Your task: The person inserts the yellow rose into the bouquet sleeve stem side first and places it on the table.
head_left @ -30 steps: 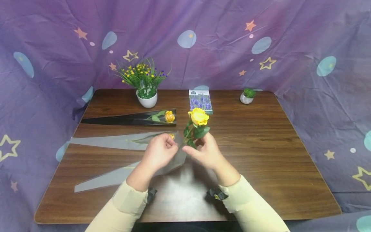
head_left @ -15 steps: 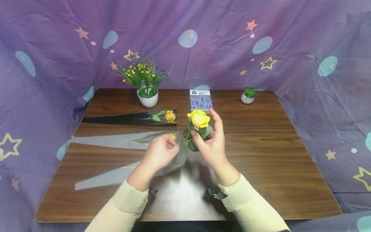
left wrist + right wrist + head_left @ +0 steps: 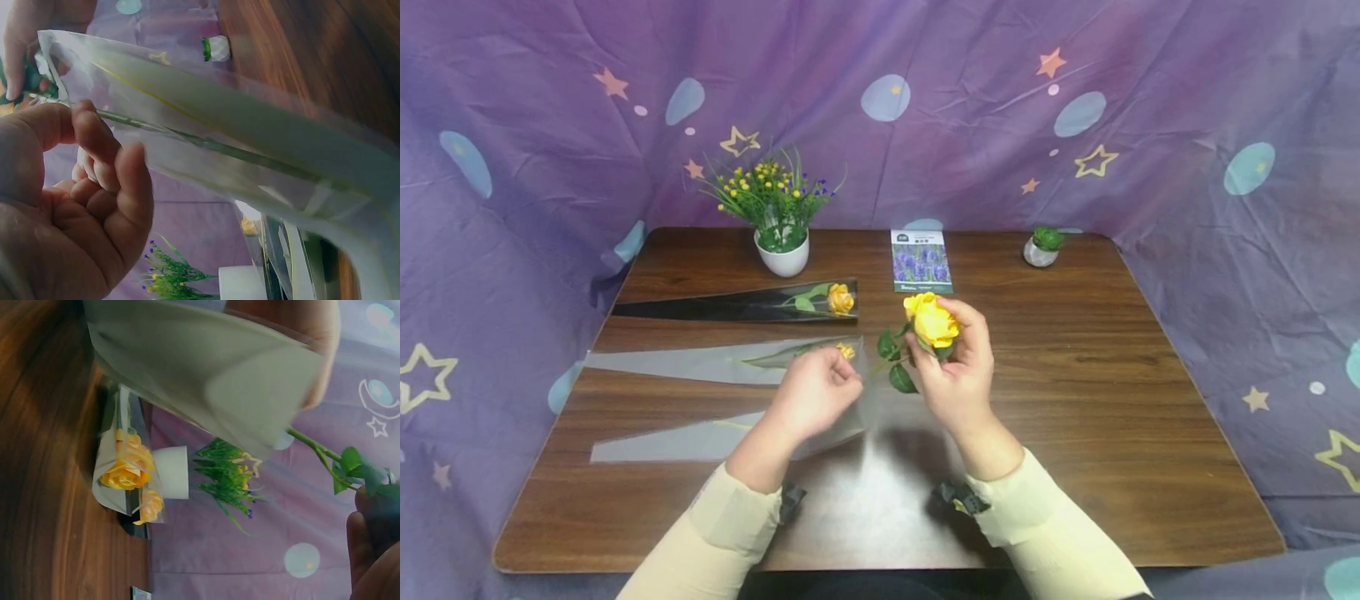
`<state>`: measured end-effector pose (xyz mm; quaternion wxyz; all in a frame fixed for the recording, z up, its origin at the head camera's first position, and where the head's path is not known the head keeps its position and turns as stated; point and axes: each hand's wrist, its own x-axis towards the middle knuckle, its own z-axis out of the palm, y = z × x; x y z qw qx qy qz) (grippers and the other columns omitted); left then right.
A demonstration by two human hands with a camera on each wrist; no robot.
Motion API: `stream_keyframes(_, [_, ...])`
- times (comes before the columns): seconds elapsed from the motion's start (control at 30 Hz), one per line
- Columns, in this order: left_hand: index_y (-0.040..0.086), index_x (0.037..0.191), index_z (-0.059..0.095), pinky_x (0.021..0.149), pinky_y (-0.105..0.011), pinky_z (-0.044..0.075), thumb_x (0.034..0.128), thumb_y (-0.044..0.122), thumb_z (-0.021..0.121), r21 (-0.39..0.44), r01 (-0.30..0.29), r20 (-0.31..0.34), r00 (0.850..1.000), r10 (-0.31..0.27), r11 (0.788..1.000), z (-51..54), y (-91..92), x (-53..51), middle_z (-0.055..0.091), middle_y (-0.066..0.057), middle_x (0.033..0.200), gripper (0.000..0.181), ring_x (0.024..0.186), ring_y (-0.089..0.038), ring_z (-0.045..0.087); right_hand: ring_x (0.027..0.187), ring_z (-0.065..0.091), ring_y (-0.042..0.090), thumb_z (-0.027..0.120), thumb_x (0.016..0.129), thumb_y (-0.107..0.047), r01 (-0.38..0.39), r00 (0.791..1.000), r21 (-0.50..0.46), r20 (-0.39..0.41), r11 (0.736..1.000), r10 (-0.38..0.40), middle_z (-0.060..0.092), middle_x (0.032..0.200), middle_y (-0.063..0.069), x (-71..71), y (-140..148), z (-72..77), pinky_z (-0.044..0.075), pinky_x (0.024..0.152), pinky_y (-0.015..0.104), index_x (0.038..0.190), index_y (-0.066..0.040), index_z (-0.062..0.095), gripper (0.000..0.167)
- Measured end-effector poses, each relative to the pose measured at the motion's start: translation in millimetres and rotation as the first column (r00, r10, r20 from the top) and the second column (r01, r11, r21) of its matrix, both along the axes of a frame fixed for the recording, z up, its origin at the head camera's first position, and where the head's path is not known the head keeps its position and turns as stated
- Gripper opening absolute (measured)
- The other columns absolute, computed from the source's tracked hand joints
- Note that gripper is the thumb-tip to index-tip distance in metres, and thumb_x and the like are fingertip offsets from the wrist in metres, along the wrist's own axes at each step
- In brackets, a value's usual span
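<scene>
My right hand (image 3: 958, 362) holds a yellow rose (image 3: 934, 322) just under its bloom, thumb on one side and fingers on the other. Green leaves (image 3: 891, 346) stick out to the left of that hand. The rose's stem (image 3: 212, 147) runs inside a clear and grey flower sleeve (image 3: 281, 112) in the left wrist view. At the sleeve's mouth my left hand (image 3: 816, 392) pinches the edge between thumb and finger. The sleeve hangs tilted above the table, its narrow end pointing left, partly hidden by my left hand and forearm in the head view.
Two wrapped roses lie left on the wooden table (image 3: 1075, 417): one in a black sleeve (image 3: 715, 307), one in a grey sleeve (image 3: 677, 364). Behind them stand a potted flower plant (image 3: 782, 250), a lavender-picture packet (image 3: 921, 262) and a small succulent (image 3: 1042, 247).
My right hand has moved up the rose to its bloom, and the bloom has tilted and shifted slightly right. The sleeve's narrow end has risen a little. My left hand stays almost still.
</scene>
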<state>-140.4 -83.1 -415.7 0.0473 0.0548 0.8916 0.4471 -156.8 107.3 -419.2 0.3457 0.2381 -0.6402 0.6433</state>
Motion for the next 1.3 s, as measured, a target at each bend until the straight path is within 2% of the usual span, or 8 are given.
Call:
stream_keyframes(0.07, [0.006,0.088,0.069,0.066,-0.033,0.056,0.0882,0.012,0.071,0.039,-0.007,0.004,1.000,0.007,0.999,1.5,0.0,0.5,0.069,0.000,0.076,0.006,0.069,-0.015,0.064,0.116,0.065,0.014,0.071,0.078,0.026,-0.012,1.000,0.017,-0.001,1.000,0.012,0.064,0.126,-0.001,1.9,-0.3,-1.5,0.054,0.101,0.032,0.122,0.017,0.052,0.049])
stream_keyframes(0.23, [0.006,0.089,0.070,0.064,-0.032,0.055,0.0886,0.010,0.070,0.087,-0.027,-0.025,0.999,0.030,0.996,4.4,1.3,1.1,0.069,-0.001,0.077,0.005,0.070,-0.015,0.063,0.114,0.067,0.011,0.074,0.076,0.027,-0.070,0.997,0.111,0.026,0.991,0.067,0.069,0.118,0.027,6.4,-0.8,-6.8,0.055,0.099,0.029,0.123,0.015,0.053,0.053])
stream_keyframes(0.3, [0.005,0.089,0.070,0.064,-0.032,0.055,0.0888,0.010,0.070,0.090,-0.032,-0.037,0.999,0.035,0.995,5.0,1.7,1.3,0.069,-0.001,0.078,0.005,0.070,-0.016,0.063,0.114,0.067,0.012,0.076,0.077,0.023,-0.077,0.997,0.150,0.042,0.986,0.071,0.069,0.118,0.032,7.9,0.1,-8.4,0.055,0.100,0.029,0.127,0.014,0.054,0.055])
stream_keyframes(0.43, [0.006,0.089,0.070,0.063,-0.033,0.054,0.0896,0.010,0.071,0.102,-0.061,-0.054,0.996,0.067,0.993,6.9,2.5,2.2,0.070,-0.002,0.077,0.004,0.068,-0.016,0.063,0.111,0.070,0.021,0.078,0.082,0.012,-0.086,0.994,0.229,0.082,0.970,0.068,0.071,0.122,0.029,11.2,3.4,-9.9,0.056,0.097,0.029,0.136,0.009,0.055,0.059])
stream_keyframes(0.57, [0.006,0.089,0.069,0.063,-0.034,0.054,0.0890,0.010,0.071,0.125,-0.100,-0.088,0.990,0.111,0.987,9.7,3.1,3.4,0.070,-0.002,0.076,0.004,0.066,-0.017,0.063,0.091,0.073,0.026,0.076,0.085,0.004,-0.049,0.996,0.307,0.091,0.951,0.023,0.074,0.117,0.024,14.7,5.9,-11.4,0.060,0.077,0.027,0.139,0.006,0.058,0.057])
stream_keyframes(0.7, [0.007,0.090,0.070,0.063,-0.034,0.054,0.0874,0.009,0.069,0.145,-0.123,-0.116,0.983,0.140,0.982,11.2,3.5,4.4,0.071,-0.001,0.075,0.004,0.065,-0.016,0.064,0.077,0.070,0.026,0.076,0.087,0.002,-0.017,0.997,0.352,0.080,0.936,-0.012,0.076,0.108,0.021,17.0,6.3,-14.7,0.060,0.062,0.033,0.139,0.004,0.062,0.055])
stream_keyframes(0.93, [0.006,0.089,0.069,0.062,-0.033,0.054,0.0873,0.009,0.071,0.166,-0.139,-0.145,0.976,0.164,0.976,12.4,2.8,4.7,0.071,-0.003,0.075,0.004,0.065,-0.016,0.064,0.074,0.065,0.027,0.073,0.086,0.002,-0.004,0.998,0.413,0.060,0.911,-0.023,0.069,0.093,0.016,17.4,2.7,-21.8,0.058,0.060,0.043,0.134,0.002,0.069,0.049])
stream_keyframes(1.3, [0.003,0.095,0.069,0.064,-0.034,0.053,0.0946,0.011,0.070,0.177,-0.156,-0.146,0.972,0.183,0.972,14.9,-0.2,8.1,0.070,-0.006,0.078,0.008,0.068,-0.019,0.062,0.069,0.051,0.016,0.061,0.085,0.010,-0.019,0.999,0.476,0.043,0.879,-0.002,0.054,0.080,0.007,19.9,1.4,-24.1,0.048,0.062,0.029,0.133,0.004,0.070,0.049])
